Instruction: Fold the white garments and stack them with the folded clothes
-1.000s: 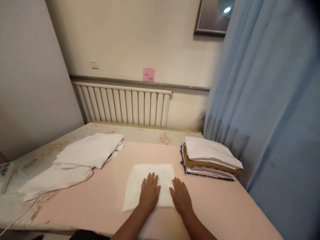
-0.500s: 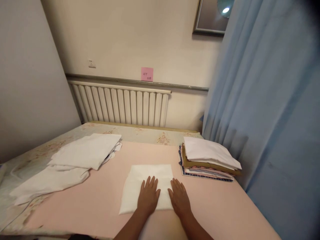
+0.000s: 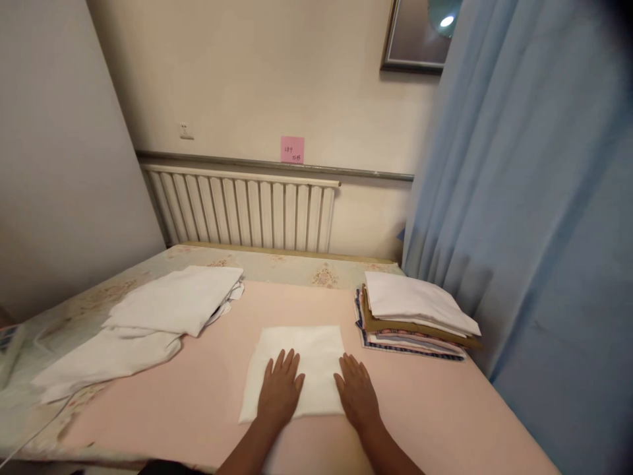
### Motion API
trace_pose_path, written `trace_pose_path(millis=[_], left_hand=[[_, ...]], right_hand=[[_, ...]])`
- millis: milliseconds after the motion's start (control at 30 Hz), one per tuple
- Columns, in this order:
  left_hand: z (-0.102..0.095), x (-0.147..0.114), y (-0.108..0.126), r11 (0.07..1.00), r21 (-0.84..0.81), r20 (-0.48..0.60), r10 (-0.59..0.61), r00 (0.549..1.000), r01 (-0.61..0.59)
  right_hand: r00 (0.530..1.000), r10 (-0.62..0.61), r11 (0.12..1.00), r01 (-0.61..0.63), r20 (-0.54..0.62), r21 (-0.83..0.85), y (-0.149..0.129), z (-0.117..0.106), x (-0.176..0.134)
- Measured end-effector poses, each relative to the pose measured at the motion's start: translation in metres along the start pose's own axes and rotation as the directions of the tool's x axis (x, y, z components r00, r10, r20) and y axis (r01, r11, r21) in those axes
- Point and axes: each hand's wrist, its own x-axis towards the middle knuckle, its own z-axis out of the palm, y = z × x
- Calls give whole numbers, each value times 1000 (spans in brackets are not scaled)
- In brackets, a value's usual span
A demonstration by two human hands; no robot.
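A white folded cloth [image 3: 316, 349], roughly square, lies flat on the pink sheet [image 3: 208, 396] in front of me. Palm down, my left hand [image 3: 281, 390] rests on the cloth's left part with its fingers stretched forward. My right hand [image 3: 357, 388] lies flat at the cloth's right edge, partly over the pink surface, fingers extended. Neither hand grips anything. The palms cover the cloth beneath them.
To the left lies a loose pile of white cloths [image 3: 173, 300]. A stack of folded fabrics [image 3: 420, 303], white on top, stands at the right beside the blue curtain [image 3: 534, 231]. Behind the bed is a radiator [image 3: 247, 208]. A cord [image 3: 37, 432] runs at the left.
My left hand has slid left across the white cloth, away from my right hand. My right hand has stayed at the cloth's right edge. The view has shifted slightly.
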Motion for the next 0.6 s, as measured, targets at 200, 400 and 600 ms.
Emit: trace_pose_path(millis=[200, 400, 600], left_hand=[[-1, -4, -10, 1000, 3, 40, -31, 999, 31], [1, -11, -24, 999, 11, 19, -53, 998, 53], [1, -15, -33, 999, 11, 6, -39, 999, 39]], right_hand=[[1000, -7, 1000, 7, 0, 3, 1, 2, 0], [1000, 0, 1000, 0, -18, 18, 1, 2, -1], [1000, -9, 1000, 9, -8, 14, 1, 1, -1]])
